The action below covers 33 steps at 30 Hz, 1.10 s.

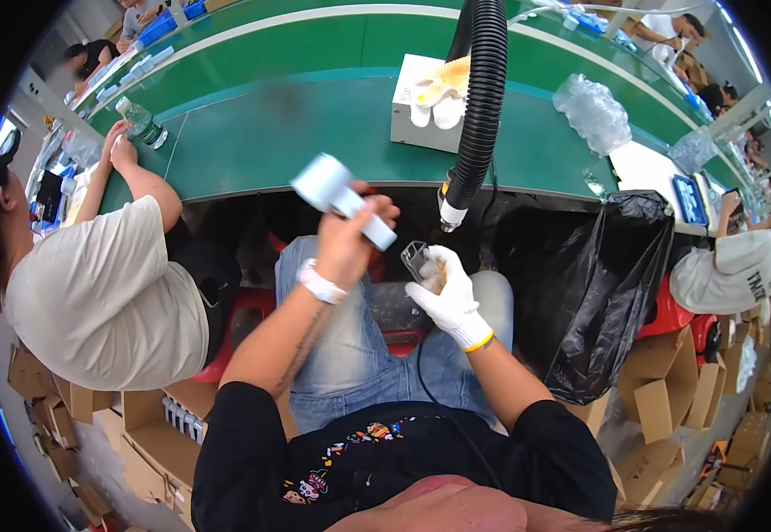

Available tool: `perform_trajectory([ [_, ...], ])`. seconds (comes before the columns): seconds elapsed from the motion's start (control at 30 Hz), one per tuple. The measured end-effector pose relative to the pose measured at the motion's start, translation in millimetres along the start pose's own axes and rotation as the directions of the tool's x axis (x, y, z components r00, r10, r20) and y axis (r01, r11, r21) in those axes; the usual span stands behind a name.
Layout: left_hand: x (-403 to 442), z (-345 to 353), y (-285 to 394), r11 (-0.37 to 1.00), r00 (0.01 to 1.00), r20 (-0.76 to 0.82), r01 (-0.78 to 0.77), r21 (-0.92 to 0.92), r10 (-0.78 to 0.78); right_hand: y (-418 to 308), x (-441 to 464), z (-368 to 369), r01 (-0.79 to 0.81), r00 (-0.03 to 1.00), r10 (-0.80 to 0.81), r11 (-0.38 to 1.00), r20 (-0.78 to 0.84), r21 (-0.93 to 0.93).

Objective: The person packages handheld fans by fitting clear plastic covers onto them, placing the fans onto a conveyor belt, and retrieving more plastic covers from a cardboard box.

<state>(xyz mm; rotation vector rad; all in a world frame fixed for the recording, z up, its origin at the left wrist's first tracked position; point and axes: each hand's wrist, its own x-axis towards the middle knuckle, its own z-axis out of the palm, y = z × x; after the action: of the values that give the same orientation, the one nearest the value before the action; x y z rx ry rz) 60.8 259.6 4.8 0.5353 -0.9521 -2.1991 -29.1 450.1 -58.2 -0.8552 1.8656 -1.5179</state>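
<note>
My left hand (350, 241), bare with a white band at its wrist, is closed round the handle of a pale blue plastic piece (323, 183). The piece has a wide rounded head and a straight handle; motion blurs it. In a white glove, my right hand (449, 297) grips a small dark, see-through piece (414, 258) above my lap. Something tan shows at the palm, but I cannot make out what it is. Just above that hand hangs the white-tipped nozzle (452, 215) of a black corrugated hose (481, 97).
On the green bench (234, 142) stand a white box (410, 120) with gloves (443, 93) on it, a water bottle (143, 124) and clear bags (594, 113). A black bag (611, 293) hangs at right. A co-worker (110, 293) sits at left; cardboard boxes (660, 381) lie behind.
</note>
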Motion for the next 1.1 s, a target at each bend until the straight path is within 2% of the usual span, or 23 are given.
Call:
perform_trajectory([
  [0.1,-7.5,14.4,-40.1,0.998,0.998,0.015,0.058,-0.014,-0.058,-6.5,-5.5,-3.6,0.030,0.994,-0.039,0.995,-0.098,-0.093],
  [0.17,-7.7,24.2,-54.9,0.997,0.998,-0.009,0.067,0.037,-0.067,4.9,-12.1,-11.3,0.059,0.988,-0.096,0.958,-0.120,-0.282],
  [0.2,-6.4,21.7,-65.5,0.990,0.992,0.053,0.109,0.094,-0.114,8.8,-12.9,-9.2,0.083,0.986,-0.129,0.928,-0.105,-0.364],
  [0.23,-7.7,15.7,-74.4,0.978,0.984,0.093,0.139,0.156,-0.155,11.8,-15.8,-5.5,0.106,0.987,-0.140,0.931,-0.075,-0.348],
  [0.3,-14.8,4.5,-90.9,0.928,0.955,0.196,0.146,0.343,-0.223,19.1,-15.9,4.0,0.076,0.975,-0.104,0.987,-0.197,-0.144],
  [0.37,-26.3,-6.6,-101.5,0.853,0.922,0.362,-0.072,0.517,-0.141,27.7,-15.3,8.6,0.098,0.965,-0.103,0.995,-0.243,-0.035],
  [0.43,-38.1,-12.0,-91.9,0.870,0.966,0.259,-0.109,0.482,-0.023,22.4,-17.1,13.0,0.159,0.954,-0.088,0.960,-0.287,0.232],
  [0.47,-43.7,-10.4,-87.6,0.890,0.979,0.200,-0.126,0.439,0.040,25.9,-17.5,9.3,0.162,0.962,-0.100,0.957,-0.253,0.239],
  [0.53,-42.5,-7.5,-79.3,0.905,0.985,0.139,-0.152,0.398,0.105,35.2,-17.8,-5.2,0.095,0.975,-0.086,0.995,-0.205,0.038],
  [0.57,-40.4,-7.1,-75.5,0.871,0.977,0.196,-0.169,0.460,0.086,30.9,-17.1,-5.2,0.061,0.979,-0.073,0.996,-0.190,-0.066],
  [0.63,-35.8,-9.4,-65.5,0.792,0.953,0.301,-0.207,0.574,0.031,21.9,-9.5,-0.8,0.085,0.985,-0.103,0.988,-0.136,-0.132],
  [0.7,-29.5,-17.5,-63.4,0.793,0.965,0.248,-0.213,0.570,0.081,8.0,-4.2,0.4,0.111,0.989,-0.134,0.955,-0.064,-0.275],
  [0.77,-13.5,-24.4,-70.9,0.841,0.971,0.207,-0.211,0.498,0.122,23.8,5.7,5.3,0.256,0.964,-0.258,0.966,-0.067,-0.038],
  [0.8,-5.7,-33.5,-71.3,0.882,0.973,0.203,-0.192,0.429,0.113,11.4,5.3,2.1,0.015,1.000,-0.014,0.977,-0.003,0.213],
  [0.83,-3.4,-36.1,-68.4,0.928,0.984,0.163,-0.126,0.350,0.073,-6.2,5.1,-1.3,-0.219,0.976,0.198,0.866,0.094,0.449],
  [0.9,-10.9,-32.8,-57.7,0.985,0.992,0.129,-0.007,0.171,-0.016,-30.5,9.4,-11.4,-0.441,0.896,0.341,0.620,0.284,0.649],
  [0.93,-11.9,-28.7,-51.4,0.996,0.991,0.127,0.040,0.075,-0.049,-25.3,5.7,-22.3,-0.419,0.903,0.361,0.619,0.233,0.665],
  [1.03,-12.5,-28.3,-48.7,0.992,0.974,0.215,0.048,0.114,-0.072,-3.9,0.9,-33.2,-0.650,0.753,0.117,0.288,0.648,0.704],
  [1.1,-15.6,-29.5,-47.1,0.990,0.970,0.234,0.036,0.133,-0.067,1.3,-1.7,-31.3,-0.653,0.753,0.109,0.247,0.649,0.716],
])
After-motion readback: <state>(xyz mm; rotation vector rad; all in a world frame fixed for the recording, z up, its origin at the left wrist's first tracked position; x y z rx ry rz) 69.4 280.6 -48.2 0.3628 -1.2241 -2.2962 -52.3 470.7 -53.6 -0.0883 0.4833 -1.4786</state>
